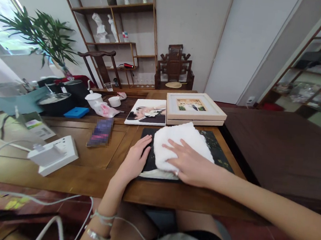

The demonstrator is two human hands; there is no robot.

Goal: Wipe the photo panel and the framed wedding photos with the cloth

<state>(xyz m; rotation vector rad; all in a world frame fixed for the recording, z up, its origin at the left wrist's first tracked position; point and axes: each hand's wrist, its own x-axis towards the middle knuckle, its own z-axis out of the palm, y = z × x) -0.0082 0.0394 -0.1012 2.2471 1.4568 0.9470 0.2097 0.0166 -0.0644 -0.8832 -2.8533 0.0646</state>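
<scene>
cloth: white (pixel 193 134), plush and matte, roughly square with softened corners; its edge is fuzzy and uneven, its top slightly puffed.
cloth's place: on the dark panel (pixel 219 153), near the table's front edge, covering much of the panel's middle.
panel: black, with gold flecks showing at the right; a pale strip lies along its near side.
right hand: palm down on the cloth (pixel 191 165), fingers spread wide across it, a ring on one.
left hand: at the panel's left edge (pixel 136 156), fingers close together, thumb a little apart; whether they grip the edge, i cannot tell.
frame: pale wood (pixel 193 108), just beyond the cloth.
table: brown wood (pixel 112 168).
</scene>
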